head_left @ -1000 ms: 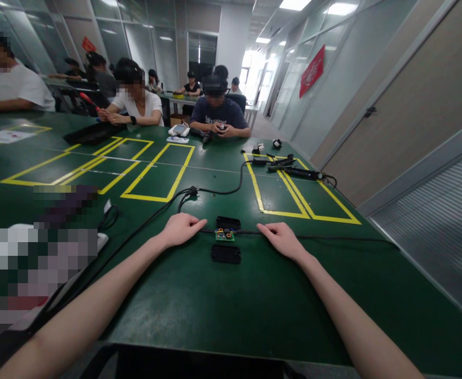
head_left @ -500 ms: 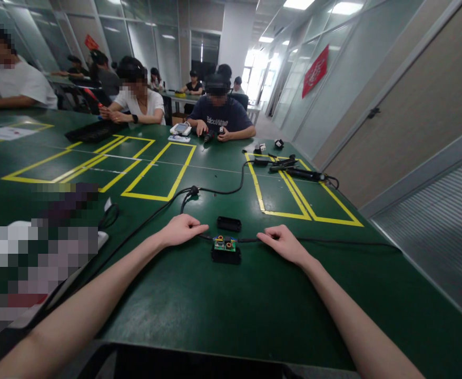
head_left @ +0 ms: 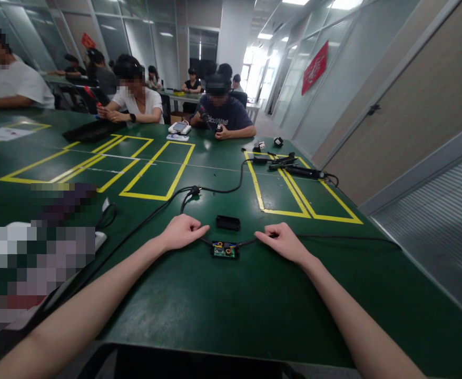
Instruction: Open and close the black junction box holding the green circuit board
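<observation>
A small green circuit board point(head_left: 224, 250) sits inside a black case half point(head_left: 213, 253) on the green table, with a black cable point(head_left: 246, 242) running out of both its ends. My left hand point(head_left: 182, 231) pinches the cable just left of the board. On the other side my right hand point(head_left: 283, 242) pinches the same cable. A second black case half point(head_left: 228, 222) lies loose a little beyond the board, between my hands.
Yellow taped rectangles point(head_left: 157, 173) mark the table top point(head_left: 223, 300). A black lead with an inline plug point(head_left: 193, 190) crosses the middle. A power screwdriver point(head_left: 300, 171) and small parts lie at the far right. Several people sit along the far side. A blurred-out item point(head_left: 37, 273) lies at my left.
Both hands drew the cable toward me, so the circuit board moved from between the two black case halves into the nearer one. The far half stayed put.
</observation>
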`<state>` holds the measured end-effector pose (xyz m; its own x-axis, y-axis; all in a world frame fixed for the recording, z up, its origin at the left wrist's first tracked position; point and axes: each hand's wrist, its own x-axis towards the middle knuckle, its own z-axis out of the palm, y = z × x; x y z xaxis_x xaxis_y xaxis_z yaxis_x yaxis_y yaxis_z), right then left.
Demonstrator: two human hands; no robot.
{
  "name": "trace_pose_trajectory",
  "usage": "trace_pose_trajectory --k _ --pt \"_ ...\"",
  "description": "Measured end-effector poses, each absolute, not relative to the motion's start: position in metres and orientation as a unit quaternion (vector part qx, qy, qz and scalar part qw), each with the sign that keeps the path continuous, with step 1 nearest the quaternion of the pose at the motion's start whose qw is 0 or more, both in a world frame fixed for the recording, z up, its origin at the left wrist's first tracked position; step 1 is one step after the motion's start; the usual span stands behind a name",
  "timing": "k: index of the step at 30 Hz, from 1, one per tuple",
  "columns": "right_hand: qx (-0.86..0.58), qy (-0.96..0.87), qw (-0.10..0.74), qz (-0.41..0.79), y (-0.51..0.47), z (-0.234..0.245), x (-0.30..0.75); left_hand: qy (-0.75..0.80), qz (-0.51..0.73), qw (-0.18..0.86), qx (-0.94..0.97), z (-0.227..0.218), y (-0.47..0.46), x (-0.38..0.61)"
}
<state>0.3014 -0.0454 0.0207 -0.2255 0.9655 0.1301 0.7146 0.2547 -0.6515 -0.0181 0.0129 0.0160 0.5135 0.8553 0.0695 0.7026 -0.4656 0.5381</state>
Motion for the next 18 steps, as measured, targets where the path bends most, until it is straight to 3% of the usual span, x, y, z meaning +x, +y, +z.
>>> trace_pose_trajectory --k 12,18 --pt "-0.577 -0.748 0.290 0.152 -0.041 0.013 0.304 0.517 0.138 0.120 0.837 0.025 0.009 -0.013" --pt "-0.544 -0.780 0.258 0.169 -0.042 0.009 0.299 0.512 0.106 0.104 0.846 0.023 0.007 -0.011"
